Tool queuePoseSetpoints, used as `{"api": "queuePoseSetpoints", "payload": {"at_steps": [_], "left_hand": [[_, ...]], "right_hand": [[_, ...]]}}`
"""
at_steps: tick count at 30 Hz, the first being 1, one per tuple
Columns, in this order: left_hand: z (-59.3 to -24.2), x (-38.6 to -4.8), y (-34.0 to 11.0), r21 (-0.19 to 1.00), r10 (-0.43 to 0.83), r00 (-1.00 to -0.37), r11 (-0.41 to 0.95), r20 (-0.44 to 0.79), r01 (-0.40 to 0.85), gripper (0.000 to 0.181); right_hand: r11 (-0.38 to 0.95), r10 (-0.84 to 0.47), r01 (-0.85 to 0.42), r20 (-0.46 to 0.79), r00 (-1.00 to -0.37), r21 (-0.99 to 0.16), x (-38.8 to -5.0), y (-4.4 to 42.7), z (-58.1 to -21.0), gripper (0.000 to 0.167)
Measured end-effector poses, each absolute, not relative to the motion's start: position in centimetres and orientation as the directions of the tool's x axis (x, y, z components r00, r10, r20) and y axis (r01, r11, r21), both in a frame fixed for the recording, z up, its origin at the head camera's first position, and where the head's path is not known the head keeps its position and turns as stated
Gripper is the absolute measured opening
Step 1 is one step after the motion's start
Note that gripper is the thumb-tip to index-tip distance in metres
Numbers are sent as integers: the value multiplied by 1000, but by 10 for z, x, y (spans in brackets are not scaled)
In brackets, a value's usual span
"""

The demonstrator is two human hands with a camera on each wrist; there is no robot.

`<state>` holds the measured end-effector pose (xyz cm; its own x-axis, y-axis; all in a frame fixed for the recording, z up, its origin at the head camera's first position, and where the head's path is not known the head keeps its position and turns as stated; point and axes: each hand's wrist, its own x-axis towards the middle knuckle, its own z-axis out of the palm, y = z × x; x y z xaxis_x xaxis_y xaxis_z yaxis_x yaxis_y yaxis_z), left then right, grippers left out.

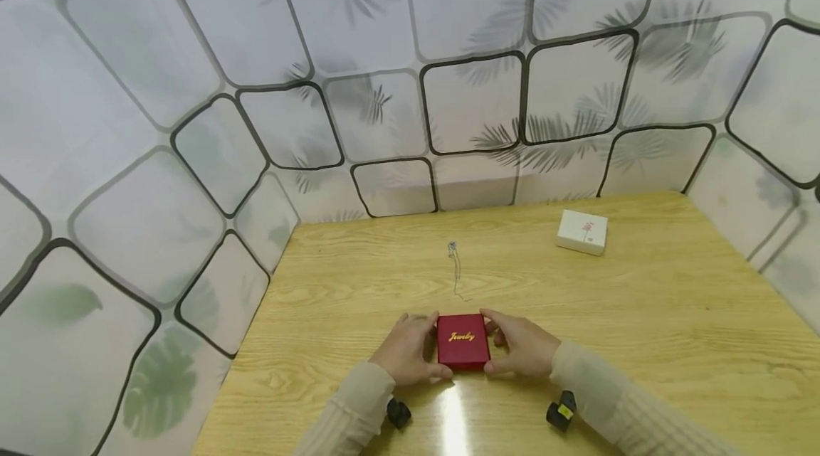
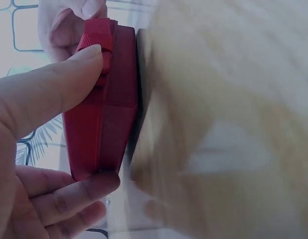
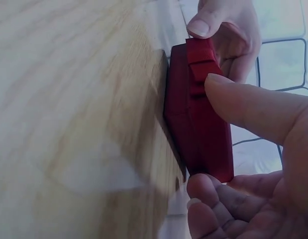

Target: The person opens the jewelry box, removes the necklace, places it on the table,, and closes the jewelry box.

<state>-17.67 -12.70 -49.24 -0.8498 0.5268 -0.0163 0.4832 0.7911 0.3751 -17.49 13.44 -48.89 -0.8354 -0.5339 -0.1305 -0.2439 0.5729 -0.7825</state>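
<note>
A red jewelry box [image 1: 463, 342] with gold "Jewelry" lettering lies near the front of the wooden table, its lid on. My left hand [image 1: 410, 349] grips its left side, thumb at the front edge and fingers at the back corner. On the opposite side my right hand [image 1: 522, 343] holds the box the same way. A ribbon bow [image 2: 98, 47] on the front face shows between the thumbs in the left wrist view; the right wrist view shows the box [image 3: 206, 129] too. Just behind the box, a thin silver necklace [image 1: 456, 271] with a pendant is stretched out on the table.
A white box [image 1: 581, 232] with a pink flower print sits at the back right of the table [image 1: 640, 314]. Patterned curtain-like walls [image 1: 384, 122] stand at the back and both sides. Black wrist cameras [image 1: 561, 411] hang below the sleeves.
</note>
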Motion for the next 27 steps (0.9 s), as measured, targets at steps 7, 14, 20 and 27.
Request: {"api": "queuePoseSetpoints", "payload": {"at_steps": [7,14,20,27], "left_hand": [[-482,-185,-132,378,500,-866,800,14,467,103],[-477,-195,-140,386,486,-873,798,40,462,100],[-473,-203,-147,380,482,-874,799,56,466,101],[-469,-217,-155,336,476,-874,811,96,479,101]], "right_hand": [[591,-514,-283,-82,-854,-756,-187,130,-480,96],[601,-541,-386,-1,-841,-699,-200,125,-473,94],[636,-562,-471,52,-826,-611,-210,120,-467,94],[665,-582,-528,77,-810,-528,-226,112,-460,96]]}}
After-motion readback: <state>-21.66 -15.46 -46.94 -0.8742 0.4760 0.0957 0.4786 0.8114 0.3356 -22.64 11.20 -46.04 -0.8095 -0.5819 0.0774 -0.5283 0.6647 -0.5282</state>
